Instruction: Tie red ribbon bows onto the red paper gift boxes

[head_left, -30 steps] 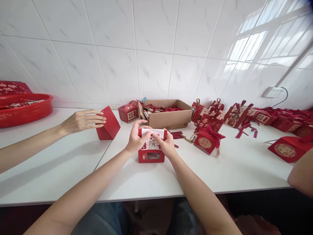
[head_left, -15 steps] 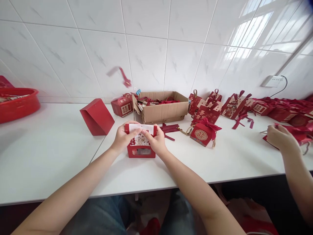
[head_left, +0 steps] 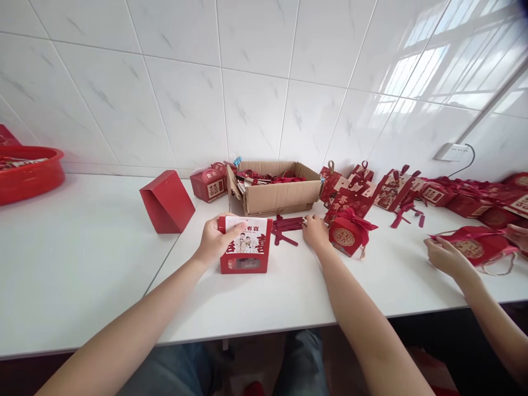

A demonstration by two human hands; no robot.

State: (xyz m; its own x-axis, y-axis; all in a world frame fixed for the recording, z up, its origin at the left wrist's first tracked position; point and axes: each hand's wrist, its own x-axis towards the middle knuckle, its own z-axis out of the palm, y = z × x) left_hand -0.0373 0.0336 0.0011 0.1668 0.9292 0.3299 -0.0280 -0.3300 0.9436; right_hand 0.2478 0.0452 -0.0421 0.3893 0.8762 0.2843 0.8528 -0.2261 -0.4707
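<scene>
My left hand [head_left: 216, 237] grips the upper left side of a red gift box [head_left: 246, 247], thumb across its white printed flap. The box stands upright on the table, with a couple drawn on its front and a small window below. My right hand [head_left: 317, 234] is at the right end of several dark red ribbon strips [head_left: 286, 225] lying flat. Its fingers are curled closed on a strip end, partly hidden. Close to that hand stands a red box with a bow [head_left: 345, 237].
Behind is an open cardboard box [head_left: 284, 197] of red pieces. A plain red box [head_left: 167, 202] and a red basin [head_left: 33, 173] are on the left. Finished-looking boxes [head_left: 394, 190] line the right. A co-worker's hand [head_left: 447, 256] holds a red box [head_left: 472, 245].
My right hand has left the gift box and moved right to the ribbon strips. My left hand keeps its hold. A blurred red strip before the wall is gone. The co-worker's box has shifted.
</scene>
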